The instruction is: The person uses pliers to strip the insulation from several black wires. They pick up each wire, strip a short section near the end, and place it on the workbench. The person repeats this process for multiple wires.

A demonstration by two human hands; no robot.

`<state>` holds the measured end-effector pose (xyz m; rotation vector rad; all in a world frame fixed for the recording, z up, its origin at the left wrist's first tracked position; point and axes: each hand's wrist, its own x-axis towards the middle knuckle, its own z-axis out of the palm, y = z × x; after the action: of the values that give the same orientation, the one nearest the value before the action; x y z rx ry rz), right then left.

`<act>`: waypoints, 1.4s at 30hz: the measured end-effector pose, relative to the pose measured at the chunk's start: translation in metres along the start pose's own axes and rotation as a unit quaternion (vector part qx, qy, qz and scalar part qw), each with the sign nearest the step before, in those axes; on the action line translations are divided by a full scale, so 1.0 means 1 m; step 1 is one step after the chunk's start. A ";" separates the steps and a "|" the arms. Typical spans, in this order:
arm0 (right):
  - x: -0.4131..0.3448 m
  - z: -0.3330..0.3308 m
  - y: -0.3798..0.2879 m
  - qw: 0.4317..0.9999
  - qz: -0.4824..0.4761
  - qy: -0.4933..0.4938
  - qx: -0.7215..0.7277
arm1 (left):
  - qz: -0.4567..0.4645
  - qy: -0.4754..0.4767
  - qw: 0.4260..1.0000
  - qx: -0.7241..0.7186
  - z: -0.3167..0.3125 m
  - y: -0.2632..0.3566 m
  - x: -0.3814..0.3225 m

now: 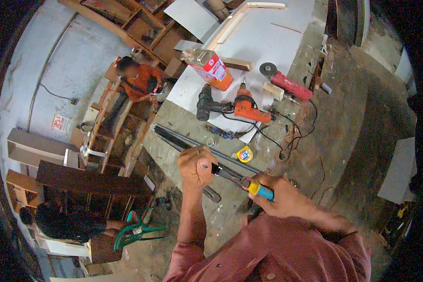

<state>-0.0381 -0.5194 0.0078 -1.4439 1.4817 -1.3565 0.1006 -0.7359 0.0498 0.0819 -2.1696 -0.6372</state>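
My left hand (196, 167) is closed around a long black strip (167, 135), which looks like a metal channel. A short black end of the strip shows past my thumb. My right hand (280, 195) grips a hand tool (255, 188) with a yellow-and-blue handle. Its metal head points towards my left hand, beside the strip's near end; whether they touch cannot be told. Beneath my hands is the grey worktable (222, 206). Slim grey rods (229, 157) lie just beyond my hands, close to a yellow tape measure (244, 154).
An orange corded drill (248, 105), a black drill (205, 103), a red angle grinder (290, 84) and a metal can (213, 70) stand farther up on a white board (264, 38). Cables trail over the right edge. Two people (137, 83) work on the left, near a green chair (135, 231).
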 end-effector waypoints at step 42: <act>0.048 0.061 0.072 0.971 -0.164 -0.073 0.156 | -0.013 0.080 0.997 0.006 -0.010 0.027 -0.042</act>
<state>-0.0096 -0.5894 -0.0661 -1.5864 0.9137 -1.5586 0.1395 -0.7057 0.0373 0.1609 -2.0212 -0.6120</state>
